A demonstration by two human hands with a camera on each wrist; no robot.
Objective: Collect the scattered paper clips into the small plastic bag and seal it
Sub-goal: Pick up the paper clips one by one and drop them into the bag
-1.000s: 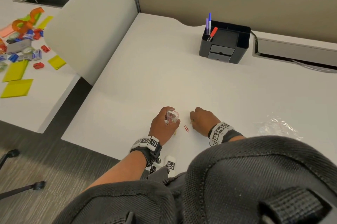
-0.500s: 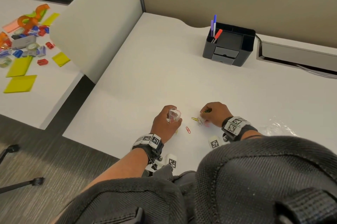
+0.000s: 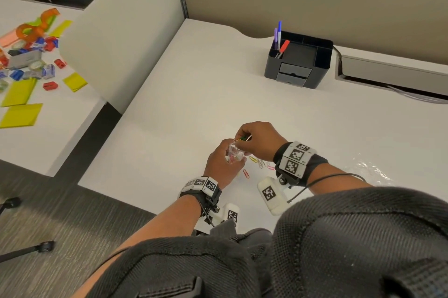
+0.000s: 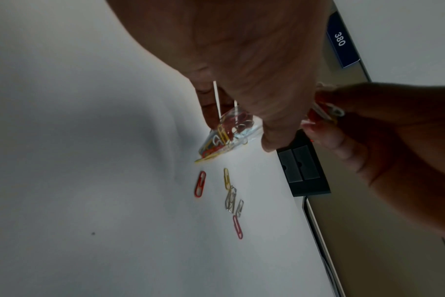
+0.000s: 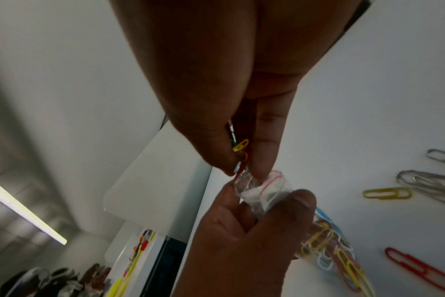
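Note:
My left hand (image 3: 221, 161) grips a small clear plastic bag (image 3: 234, 154) upright, its red-lined mouth (image 5: 268, 181) open at the top. Coloured paper clips (image 4: 229, 130) fill its lower part. My right hand (image 3: 254, 138) is right above the mouth and pinches a small bunch of clips (image 5: 240, 154) between thumb and forefinger, touching the rim. Several loose clips (image 3: 260, 163) lie on the white desk (image 3: 194, 103) just right of the bag: a red one (image 4: 200, 183), a yellow one (image 4: 226, 178), silver ones (image 4: 231, 199) and another red (image 4: 238, 227).
A black desk organiser (image 3: 299, 62) with pens stands at the back. Crumpled clear plastic (image 3: 368, 168) lies at the right. A divider panel (image 3: 116, 38) separates a neighbouring desk strewn with coloured stationery (image 3: 26, 55). The desk's front edge is close to my wrists.
My right hand picked up several clips from the desk and rose to the bag's mouth. The left hand lifted the bag slightly toward it.

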